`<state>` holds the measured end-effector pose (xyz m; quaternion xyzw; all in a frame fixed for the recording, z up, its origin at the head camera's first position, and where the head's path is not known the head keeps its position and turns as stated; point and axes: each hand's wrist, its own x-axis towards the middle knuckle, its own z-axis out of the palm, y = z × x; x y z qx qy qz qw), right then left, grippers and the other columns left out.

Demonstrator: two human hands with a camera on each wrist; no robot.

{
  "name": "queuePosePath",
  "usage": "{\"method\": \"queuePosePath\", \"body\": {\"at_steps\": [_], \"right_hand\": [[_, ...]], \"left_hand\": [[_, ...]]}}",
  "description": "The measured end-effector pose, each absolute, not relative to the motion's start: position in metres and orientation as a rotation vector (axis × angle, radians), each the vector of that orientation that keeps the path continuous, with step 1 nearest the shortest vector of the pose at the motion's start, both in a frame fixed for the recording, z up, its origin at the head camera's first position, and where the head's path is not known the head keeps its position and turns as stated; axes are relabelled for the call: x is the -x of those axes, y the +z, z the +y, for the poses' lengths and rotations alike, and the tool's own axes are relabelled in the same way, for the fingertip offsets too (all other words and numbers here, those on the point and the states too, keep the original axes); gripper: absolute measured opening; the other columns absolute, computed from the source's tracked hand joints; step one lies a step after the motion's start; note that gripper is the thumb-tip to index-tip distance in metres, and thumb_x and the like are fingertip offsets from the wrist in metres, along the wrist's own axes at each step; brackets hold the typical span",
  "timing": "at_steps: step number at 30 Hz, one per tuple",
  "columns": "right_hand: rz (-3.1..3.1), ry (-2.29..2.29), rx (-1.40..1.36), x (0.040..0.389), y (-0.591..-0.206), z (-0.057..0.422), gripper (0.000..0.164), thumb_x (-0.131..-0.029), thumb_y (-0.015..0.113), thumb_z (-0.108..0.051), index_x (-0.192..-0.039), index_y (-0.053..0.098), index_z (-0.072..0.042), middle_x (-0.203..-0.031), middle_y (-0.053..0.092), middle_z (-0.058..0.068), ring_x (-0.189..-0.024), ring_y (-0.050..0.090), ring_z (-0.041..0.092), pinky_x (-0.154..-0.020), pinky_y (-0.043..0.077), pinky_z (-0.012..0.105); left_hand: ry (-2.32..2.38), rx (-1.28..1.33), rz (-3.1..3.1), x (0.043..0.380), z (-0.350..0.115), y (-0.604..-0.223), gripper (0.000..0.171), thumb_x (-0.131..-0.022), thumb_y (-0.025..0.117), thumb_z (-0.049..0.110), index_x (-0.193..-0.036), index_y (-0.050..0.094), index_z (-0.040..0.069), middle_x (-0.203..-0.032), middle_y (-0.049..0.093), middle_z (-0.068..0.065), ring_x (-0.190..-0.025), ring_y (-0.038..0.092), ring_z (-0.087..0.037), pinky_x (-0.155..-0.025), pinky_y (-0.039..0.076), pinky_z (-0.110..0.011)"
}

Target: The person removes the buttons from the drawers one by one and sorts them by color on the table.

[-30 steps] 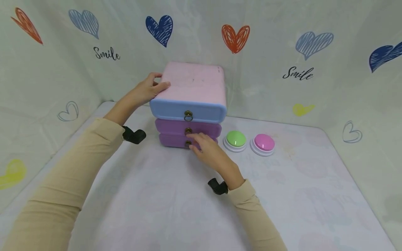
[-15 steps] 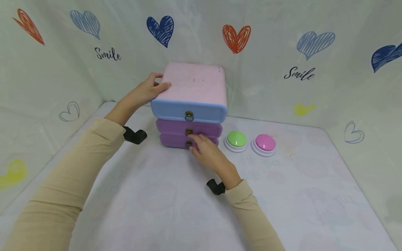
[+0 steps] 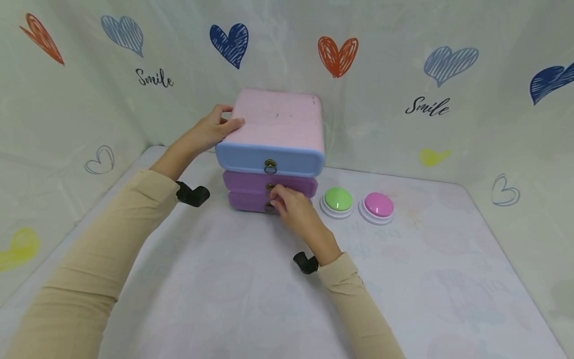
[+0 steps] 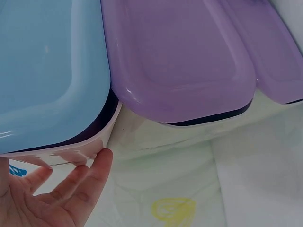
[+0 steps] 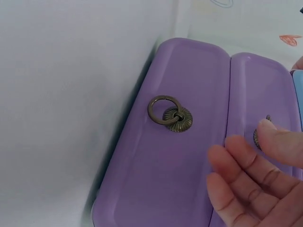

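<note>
- Purple middle drawer: just behind the right fingertips, 2nd of 3 fronts in the stack. Looks pushed in.
- Right hand: fingertips look clamped on the middle ring pull. Other fingers curl loosely, short of the drawer fronts. Far side of the pinch hidden, cannot tell which 2 digits meet.
- Left hand: fingers spread apart, tips against the side wall of the pink shell, thumb resting on its top. Likely bracing.
- Step in hand, my read: taking hold of the ring with the box steadied. Next move seems to call for a firm pinch and a straight pull toward the person, left hand holding back so the stack doesn't slide.
- Edges: blue top drawer above the right fingers; purple bottom drawer and bottom ring pull just below them, possible snag. Dark gaps line the front edges near the left fingertips.
- Room: tabletop runs from under the right fingers toward the person, good pull path. Green button near, right of the right fingers; pink button farther out. Wall cloth rises beyond the left fingers, probably little slack backward.
</note>
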<state>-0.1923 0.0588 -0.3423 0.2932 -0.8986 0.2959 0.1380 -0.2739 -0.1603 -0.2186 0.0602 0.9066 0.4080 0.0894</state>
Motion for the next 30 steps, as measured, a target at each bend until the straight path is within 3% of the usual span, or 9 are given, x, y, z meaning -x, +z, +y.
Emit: {"method": "queuePosePath", "body": {"at_steps": [11, 30], "right_hand": [[-2.589, 0.826, -0.861, 0.195, -0.343, 0.059, 0.007, -0.091, 0.056, -0.006, -0.095, 0.06, -0.01, -0.09, 0.068, 0.002, -0.074, 0.061, 0.013, -0.066, 0.05, 0.028], [-2.58, 0.846, -0.98, 0.185, -0.343, 0.062, 0.006, -0.09, 0.057, -0.004, -0.096, 0.058, -0.006, -0.09, 0.068, 0.005, -0.082, 0.063, 0.015, -0.073, 0.051, 0.028]], "left_hand": [[1.212, -0.179, 2.691, 0.274, -0.16, -0.219, 0.077, -0.093, 0.04, 0.053, -0.149, 0.004, 0.015, -0.145, 0.03, -0.023, -0.12, 0.045, -0.037, -0.102, 0.037, -0.052], [1.212, -0.168, 2.697, 0.275, -0.16, -0.22, 0.077, -0.093, 0.04, 0.053, -0.15, 0.004, 0.016, -0.145, 0.03, -0.023, -0.12, 0.044, -0.037, -0.102, 0.037, -0.051]]}}
